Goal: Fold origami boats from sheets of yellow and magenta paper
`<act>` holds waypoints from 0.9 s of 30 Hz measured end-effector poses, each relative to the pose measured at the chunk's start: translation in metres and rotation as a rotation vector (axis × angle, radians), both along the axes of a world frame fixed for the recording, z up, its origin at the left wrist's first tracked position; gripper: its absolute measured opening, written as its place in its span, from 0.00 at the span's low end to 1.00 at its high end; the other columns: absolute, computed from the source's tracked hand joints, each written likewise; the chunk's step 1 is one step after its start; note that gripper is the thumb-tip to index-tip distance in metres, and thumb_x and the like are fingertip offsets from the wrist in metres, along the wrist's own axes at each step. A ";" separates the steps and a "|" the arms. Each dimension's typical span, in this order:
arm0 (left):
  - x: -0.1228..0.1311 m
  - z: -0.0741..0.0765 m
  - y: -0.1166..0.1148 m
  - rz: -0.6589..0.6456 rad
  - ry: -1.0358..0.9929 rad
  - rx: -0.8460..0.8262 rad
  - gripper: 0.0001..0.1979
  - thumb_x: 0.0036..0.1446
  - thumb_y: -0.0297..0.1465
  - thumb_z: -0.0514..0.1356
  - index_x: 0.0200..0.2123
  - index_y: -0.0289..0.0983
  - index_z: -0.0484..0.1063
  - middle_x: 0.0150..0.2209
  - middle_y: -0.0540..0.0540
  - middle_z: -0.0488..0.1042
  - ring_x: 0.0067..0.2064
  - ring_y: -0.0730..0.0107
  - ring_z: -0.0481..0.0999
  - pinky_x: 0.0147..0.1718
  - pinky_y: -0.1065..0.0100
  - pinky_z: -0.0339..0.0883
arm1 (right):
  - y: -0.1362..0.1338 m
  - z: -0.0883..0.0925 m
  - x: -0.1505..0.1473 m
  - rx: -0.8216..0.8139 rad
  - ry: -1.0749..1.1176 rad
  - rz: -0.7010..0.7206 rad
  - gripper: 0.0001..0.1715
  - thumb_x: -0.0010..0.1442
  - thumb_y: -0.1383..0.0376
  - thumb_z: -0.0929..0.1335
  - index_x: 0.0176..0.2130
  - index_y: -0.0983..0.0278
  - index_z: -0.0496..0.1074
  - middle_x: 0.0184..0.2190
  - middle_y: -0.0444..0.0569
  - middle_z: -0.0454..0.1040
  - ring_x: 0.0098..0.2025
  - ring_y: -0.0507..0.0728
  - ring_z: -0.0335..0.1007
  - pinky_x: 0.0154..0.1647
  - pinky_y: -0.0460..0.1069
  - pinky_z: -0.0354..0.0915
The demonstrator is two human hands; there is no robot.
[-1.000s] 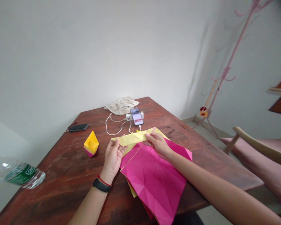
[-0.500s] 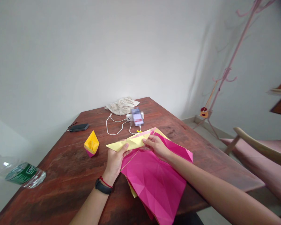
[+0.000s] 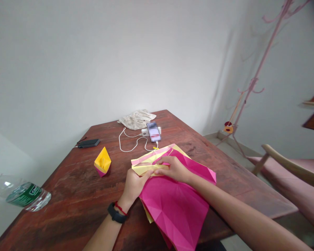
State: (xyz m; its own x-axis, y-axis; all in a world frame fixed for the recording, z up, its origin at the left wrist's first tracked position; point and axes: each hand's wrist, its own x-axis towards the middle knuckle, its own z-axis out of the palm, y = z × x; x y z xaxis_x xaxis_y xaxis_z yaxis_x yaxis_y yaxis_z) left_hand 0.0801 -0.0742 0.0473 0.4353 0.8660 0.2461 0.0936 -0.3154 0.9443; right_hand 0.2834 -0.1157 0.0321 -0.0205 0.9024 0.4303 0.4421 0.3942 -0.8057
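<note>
- Two bare hands grip one folded pale-yellow paper strip, held above the near middle of the wooden table, over a stack of creased sheets.
- The strip's long axis runs left to right across the view, nearly level; its left end points left, and the right end is hidden by fingers.
- The left hand pinches it from the near side, thumb along the front face; the fingers behind cannot be seen.
- The right hand is closed on the right part, thumb and fingertips close to the left thumb.
- Under both lies a magenta sheet, one corner toward the person, with pale-yellow paper showing at its edges.
- Left of the hands stands a yellow-and-magenta origami piece, its tall tip pointing up.
- Beyond lie a smartphone, a white cable and a crumpled cloth.
</note>
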 end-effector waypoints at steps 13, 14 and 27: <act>0.003 -0.014 0.007 -0.080 -0.138 -0.319 0.21 0.46 0.42 0.73 0.36 0.30 0.80 0.34 0.39 0.84 0.32 0.61 0.83 0.35 0.66 0.78 | 0.003 -0.002 -0.001 -0.117 0.148 0.050 0.26 0.52 0.45 0.75 0.27 0.66 0.75 0.24 0.45 0.74 0.28 0.54 0.67 0.29 0.47 0.61; 0.002 -0.014 0.007 -0.072 -0.119 -0.284 0.21 0.46 0.42 0.73 0.36 0.30 0.80 0.33 0.39 0.84 0.32 0.60 0.83 0.34 0.66 0.78 | 0.003 -0.003 -0.002 -0.135 0.150 0.062 0.26 0.51 0.45 0.75 0.27 0.66 0.74 0.23 0.45 0.73 0.27 0.53 0.66 0.28 0.47 0.60; 0.004 -0.017 0.005 -0.149 -0.069 -0.186 0.19 0.50 0.40 0.71 0.41 0.32 0.79 0.36 0.38 0.84 0.35 0.56 0.84 0.38 0.62 0.76 | -0.002 0.004 -0.006 -0.156 0.246 0.104 0.24 0.56 0.47 0.73 0.32 0.66 0.75 0.28 0.48 0.76 0.30 0.54 0.69 0.32 0.48 0.64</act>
